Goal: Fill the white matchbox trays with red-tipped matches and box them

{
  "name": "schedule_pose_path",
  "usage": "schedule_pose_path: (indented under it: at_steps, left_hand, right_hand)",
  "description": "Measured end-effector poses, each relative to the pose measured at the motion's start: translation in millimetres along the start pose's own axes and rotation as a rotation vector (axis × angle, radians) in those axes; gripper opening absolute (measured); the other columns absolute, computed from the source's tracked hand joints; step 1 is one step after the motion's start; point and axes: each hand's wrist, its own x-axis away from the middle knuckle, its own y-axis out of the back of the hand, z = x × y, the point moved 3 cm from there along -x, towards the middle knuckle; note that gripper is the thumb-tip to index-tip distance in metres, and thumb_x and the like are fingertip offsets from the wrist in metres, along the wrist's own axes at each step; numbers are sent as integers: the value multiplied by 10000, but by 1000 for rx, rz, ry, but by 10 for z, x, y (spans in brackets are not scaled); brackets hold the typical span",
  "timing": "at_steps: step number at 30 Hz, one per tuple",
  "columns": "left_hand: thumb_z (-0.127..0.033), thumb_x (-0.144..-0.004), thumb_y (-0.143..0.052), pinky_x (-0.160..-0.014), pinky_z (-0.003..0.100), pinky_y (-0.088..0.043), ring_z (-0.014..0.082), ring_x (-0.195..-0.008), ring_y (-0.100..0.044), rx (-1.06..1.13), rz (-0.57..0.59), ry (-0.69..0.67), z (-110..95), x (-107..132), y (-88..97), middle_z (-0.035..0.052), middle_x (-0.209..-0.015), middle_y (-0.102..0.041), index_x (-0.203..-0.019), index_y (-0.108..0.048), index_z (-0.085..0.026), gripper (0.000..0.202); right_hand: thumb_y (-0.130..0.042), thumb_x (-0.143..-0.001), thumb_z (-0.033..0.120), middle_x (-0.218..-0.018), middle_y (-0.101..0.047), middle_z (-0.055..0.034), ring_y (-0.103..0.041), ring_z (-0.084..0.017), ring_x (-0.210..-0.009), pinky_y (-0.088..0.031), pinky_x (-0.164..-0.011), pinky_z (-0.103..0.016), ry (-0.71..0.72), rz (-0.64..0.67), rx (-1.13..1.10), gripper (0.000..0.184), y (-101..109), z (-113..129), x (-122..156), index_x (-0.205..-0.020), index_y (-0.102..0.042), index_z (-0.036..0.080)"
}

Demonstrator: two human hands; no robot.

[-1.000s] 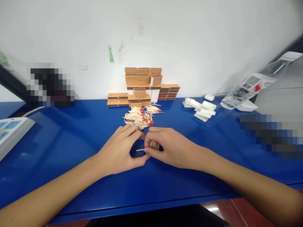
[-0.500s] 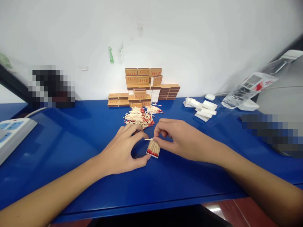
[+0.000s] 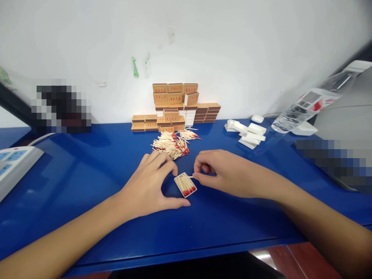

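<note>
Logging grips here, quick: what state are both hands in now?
Left hand: open, curved beside the tray; contact can't be told.
Right hand: closed, pinching a match.

Location type: indoor desk workstation, resembling an office or study; which of the two cannot be determined. Indicators are as follows. A blue desk [image 3: 139, 244] with a smooth, glossy top adjoins a plain white wall [image 3: 238, 46], which carries a green scrap [image 3: 135, 67]. A white unit with blue panels [image 3: 24, 170] occupies the left side, with a white cable [image 3: 43, 137] beside it. A labelled water bottle [image 3: 315, 99] is located at the right. Reddish floor tiles [image 3: 309, 257] are visible below the front edge. Stacked matchboxes [image 3: 175, 98] and loose matches [image 3: 168, 144] show tabletop handwork
</note>
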Motion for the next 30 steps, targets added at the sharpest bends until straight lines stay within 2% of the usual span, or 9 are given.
schedule_pose_path:
  at_steps: [3,6,9,12,15,22,30]
  left_hand:
    - [-767,-735,-815,-901,464,-426,306,-1089,-580,-17,-7,-34,-25,3,11,87,-1169,-645,-1172,-637,-199,739]
    - [-593,-826,-822,-1022,485,-404,317,-1236,-555,-3,9,-101,-59,11,-12,102,-1319,-608,-1356,-612,-235,673]
    - [-464,-857,-801,-1049,481,-395,310,-1266,-551,28,23,-114,-61,18,-34,95,-1337,-596,-1261,-674,-244,478]
    - [-427,-878,-776,-1026,475,-403,299,-1226,-567,55,16,-105,-52,16,-32,85,-1286,-612,-1122,-711,-242,314]
    - [-403,-895,-757,-1000,467,-408,286,-1176,-576,63,6,-104,-56,9,-21,78,-1228,-629,-1057,-718,-240,233]
    - [-392,-894,-763,-974,447,-409,265,-1129,-587,82,9,-91,-64,-3,-23,61,-1166,-642,-1026,-722,-234,210]
    - [-396,-881,-785,-967,442,-416,264,-1118,-595,95,14,-89,-68,-6,-18,57,-1160,-646,-1032,-721,-235,229]
  right_hand:
    - [-654,-939,298,-832,-684,22,-573,-137,-747,-395,-670,-287,14,32,-17,106,-27,37,36,-868,-688,227]
    - [-658,-945,302,-808,-672,31,-565,-132,-736,-390,-672,-284,36,48,-20,119,-51,62,69,-855,-673,224]
    - [-685,-929,281,-800,-663,36,-555,-130,-728,-376,-671,-283,62,68,-19,108,-69,87,87,-841,-665,221]
    - [-716,-902,247,-822,-663,33,-552,-132,-736,-368,-681,-284,71,88,4,94,-75,108,91,-834,-659,215]
    - [-723,-884,216,-805,-654,29,-550,-134,-725,-362,-681,-284,70,83,36,113,-70,110,89,-803,-645,208]
    - [-693,-899,201,-825,-670,17,-563,-139,-721,-364,-677,-289,87,18,136,87,-40,69,99,-821,-654,202]
    - [-704,-901,214,-831,-677,13,-581,-148,-735,-376,-681,-287,115,17,30,84,-10,98,94,-831,-658,216]
